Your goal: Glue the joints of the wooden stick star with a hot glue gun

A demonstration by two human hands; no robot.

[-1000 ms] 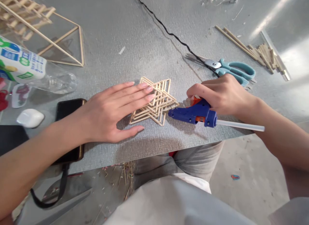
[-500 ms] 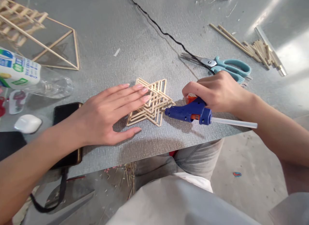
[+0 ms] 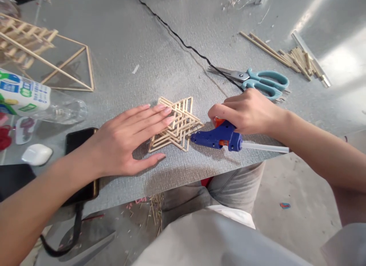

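Observation:
A star made of thin wooden sticks (image 3: pixel 183 123), built up in layers, lies on the grey table near its front edge. My left hand (image 3: pixel 126 138) is open, its fingertips resting on the star's left part and hiding some of it. In my right hand (image 3: pixel 246 113) is a blue glue gun (image 3: pixel 214 136) with an orange trigger, held with the fingers wrapped round its grip. Its nozzle points left and is at the star's lower right side; whether it touches the sticks I cannot tell. A clear glue stick (image 3: pixel 264 147) juts from the gun's back.
Scissors with light blue handles (image 3: pixel 268 81) lie beyond my right hand, by a black cord (image 3: pixel 183 43). Cut sticks (image 3: pixel 300 62) lie at the right. At the left are a stick frame (image 3: pixel 88 68), a plastic bottle (image 3: pixel 64 106), a white case (image 3: pixel 37 154) and a phone (image 3: pixel 82 138).
The whole view has shifted slightly. The glue gun's nozzle stays by the star's lower right side, and my left hand keeps its place on the star.

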